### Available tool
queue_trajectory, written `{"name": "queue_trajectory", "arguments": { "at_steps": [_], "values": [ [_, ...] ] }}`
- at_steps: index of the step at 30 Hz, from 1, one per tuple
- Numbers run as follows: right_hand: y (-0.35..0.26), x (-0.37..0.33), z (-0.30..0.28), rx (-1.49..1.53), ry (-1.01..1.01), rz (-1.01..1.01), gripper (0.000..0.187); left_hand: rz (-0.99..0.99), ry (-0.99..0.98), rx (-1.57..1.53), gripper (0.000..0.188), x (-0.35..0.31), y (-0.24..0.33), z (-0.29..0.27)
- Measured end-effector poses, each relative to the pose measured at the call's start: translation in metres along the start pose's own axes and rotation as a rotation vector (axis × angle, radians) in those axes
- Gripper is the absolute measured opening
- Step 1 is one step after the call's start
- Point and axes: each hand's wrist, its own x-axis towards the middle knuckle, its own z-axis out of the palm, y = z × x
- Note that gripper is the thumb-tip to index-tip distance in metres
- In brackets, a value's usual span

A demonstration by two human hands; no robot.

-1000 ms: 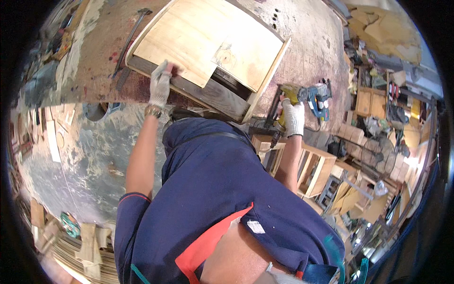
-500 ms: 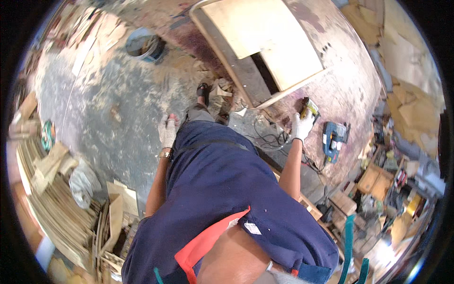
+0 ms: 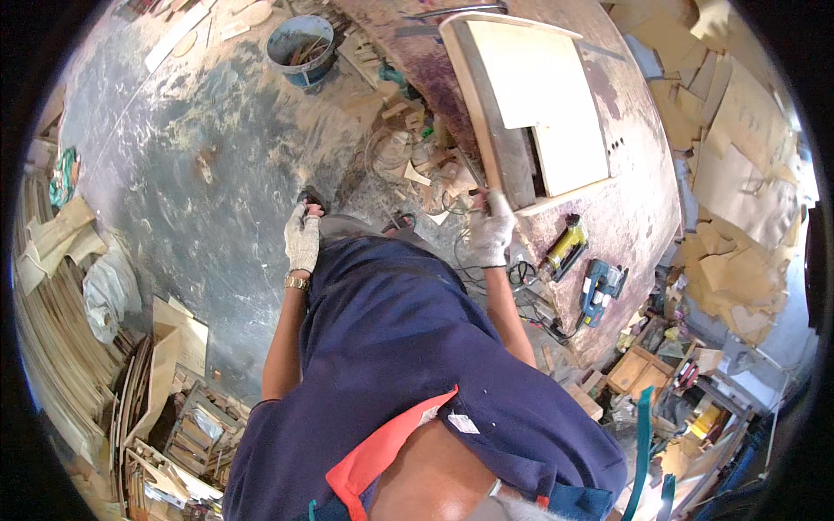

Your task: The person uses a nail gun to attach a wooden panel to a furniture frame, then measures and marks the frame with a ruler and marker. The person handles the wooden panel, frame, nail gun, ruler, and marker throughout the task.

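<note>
The wooden box (image 3: 540, 100) lies on the stained workbench (image 3: 637, 195), its corner just beside the right hand (image 3: 492, 230); that hand and the left hand (image 3: 302, 241) both curl, whether pinching anything I cannot tell. A snagged cable (image 3: 525, 273) could drag down the yellow tool (image 3: 566, 247) or blue tool (image 3: 601, 291); floor offcuts (image 3: 417, 175) crowd the footing.

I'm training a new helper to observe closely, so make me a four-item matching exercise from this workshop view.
1. Bucket
2. Wristwatch
3. Yellow-green tool
4. Wooden case

A. Beside a blue power tool
B. Pale-topped, with a dark gap
C. On the floor, with scraps inside
D. At the wrist of the gloved left hand

Pairs: 1-C, 2-D, 3-A, 4-B.
</note>
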Motion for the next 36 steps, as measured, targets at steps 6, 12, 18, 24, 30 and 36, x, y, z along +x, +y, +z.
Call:
{"name": "queue_trajectory", "arguments": {
  "at_steps": [6,12,18,24,30,36],
  "values": [
    [-0.032,-0.07,0.069,-0.132,-0.553,0.138,0.009,-0.198,0.014,0.096,0.043,0.018,-0.044,-0.083],
    [-0.081,-0.07,0.111,-0.267,-0.942,0.234,0.021,-0.29,0.106,-0.107,0.033,0.033,-0.148,-0.188],
    [-0.103,-0.045,0.135,-0.316,-0.993,0.321,0.028,-0.364,0.156,-0.038,0.026,0.07,-0.125,-0.235],
    [-0.07,-0.013,0.178,-0.389,-1.164,0.276,0.03,-0.466,0.003,0.244,0.044,0.094,-0.101,-0.188],
    [0.095,0.004,0.303,-0.344,-1.168,0.341,0.042,-0.721,-0.293,0.45,0.085,0.088,-0.162,-0.125],
    [0.263,0.051,0.444,0.22,-0.558,1.008,0.023,-1.034,-0.241,0.48,0.084,0.114,-0.15,-0.078]
  ]
}}
